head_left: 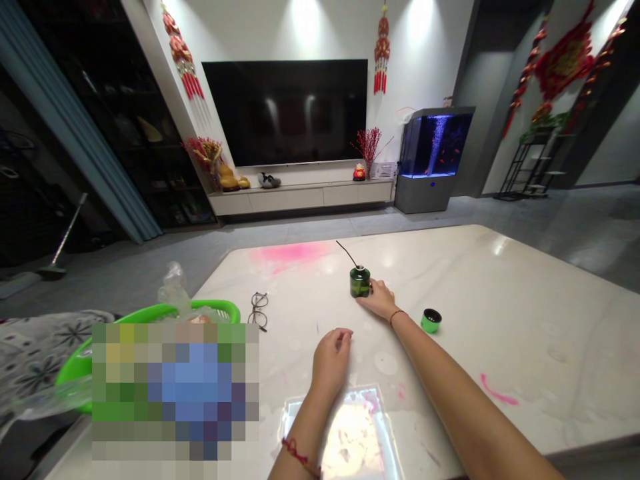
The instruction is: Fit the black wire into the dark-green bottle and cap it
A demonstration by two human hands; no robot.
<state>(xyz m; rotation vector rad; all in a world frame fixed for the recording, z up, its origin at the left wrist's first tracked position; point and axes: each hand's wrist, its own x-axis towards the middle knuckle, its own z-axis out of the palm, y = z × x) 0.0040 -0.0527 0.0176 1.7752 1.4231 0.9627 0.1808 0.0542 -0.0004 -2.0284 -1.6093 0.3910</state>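
A small dark green bottle [360, 282] with a thin black stick rising from its top stands on the white marble table [500, 320]. My right hand [380, 299] reaches out and its fingers rest against the bottle's right side. The bottle's green cap [431, 321] lies on the table just right of my right forearm. My left hand [331, 358] hovers closer to me with its fingers curled inward; I cannot see anything in them.
A pair of glasses [259, 309] lies left of the bottle. A green basket [150, 320] with clear plastic sits at the table's left edge. Pink stains mark the tabletop. Beyond the table are a TV [287, 110] and an aquarium [433, 157].
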